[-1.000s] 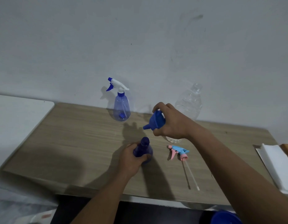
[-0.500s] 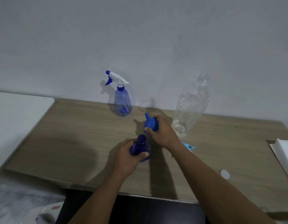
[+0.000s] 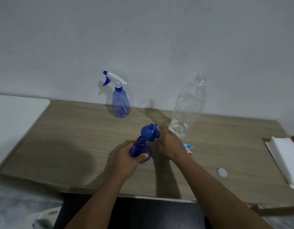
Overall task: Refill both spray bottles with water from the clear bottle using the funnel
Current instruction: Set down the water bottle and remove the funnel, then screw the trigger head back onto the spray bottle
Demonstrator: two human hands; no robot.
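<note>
A: Left hand point(image 3: 126, 160), status?

B: Its grip is wrapped around the body of the dark blue spray bottle point(image 3: 139, 150), thumb across the front. Bottle upright on the wooden surface point(image 3: 73, 138), neck open, no sprayer head on it.

A: Right hand point(image 3: 169, 145)?

B: Its grip is on the blue funnel point(image 3: 149, 132), fingers curled on the funnel's right side. Funnel sits just beyond and slightly right of the open neck, tilted. Whether the spout touches the neck, cannot tell.

A: Water source?

B: Clear bottle point(image 3: 187, 108) stands uncapped just beyond the right grip, leaning toward the wall, a little water visible low inside. White cap point(image 3: 222, 172) lies well to the right of that wrist, nearer the person.

A: Second spray bottle?

B: Light blue spray bottle point(image 3: 121, 103), white-and-blue trigger head fitted, stands beyond the left grip, near the wall, well apart from both hands.

A: Anything else?

B: Pink-and-blue sprayer head point(image 3: 188, 148) lies just behind the right wrist, mostly hidden. White paper stack point(image 3: 286, 157) at the far right edge.
</note>
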